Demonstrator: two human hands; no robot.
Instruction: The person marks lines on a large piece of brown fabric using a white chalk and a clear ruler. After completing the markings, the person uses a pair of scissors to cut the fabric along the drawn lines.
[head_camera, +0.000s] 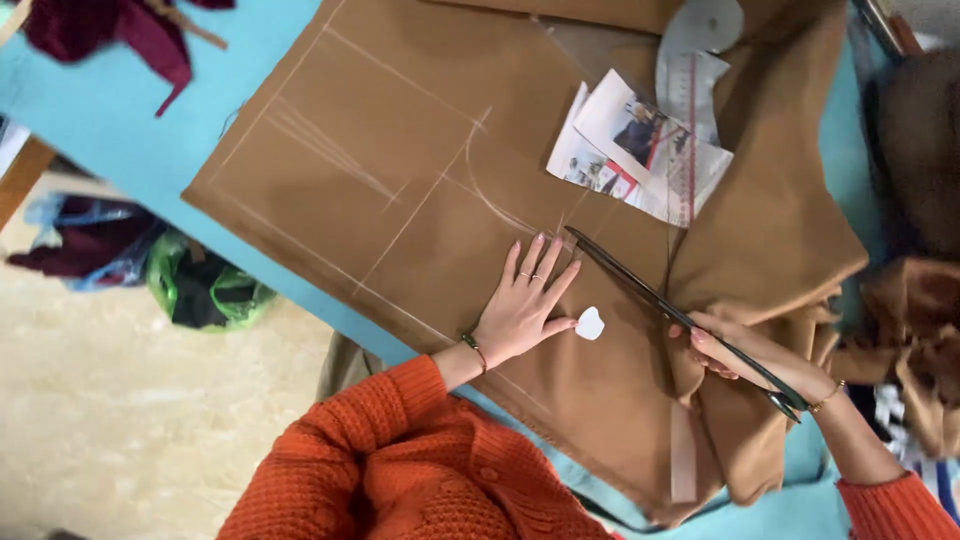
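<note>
A tan cloth marked with chalk lines lies spread on a light blue table. My left hand presses flat on the cloth, fingers apart, beside a small white piece of chalk. My right hand grips the handles of long dark scissors. Their blades point up and left, with the tip at a curved chalk line near my left fingertips. The cloth bunches in folds around my right hand.
Printed paper sheets and a clear curved ruler lie on the cloth at the top. Dark red fabric sits at the top left. Bags of cloth rest on the floor left of the table. More tan fabric is piled at the right edge.
</note>
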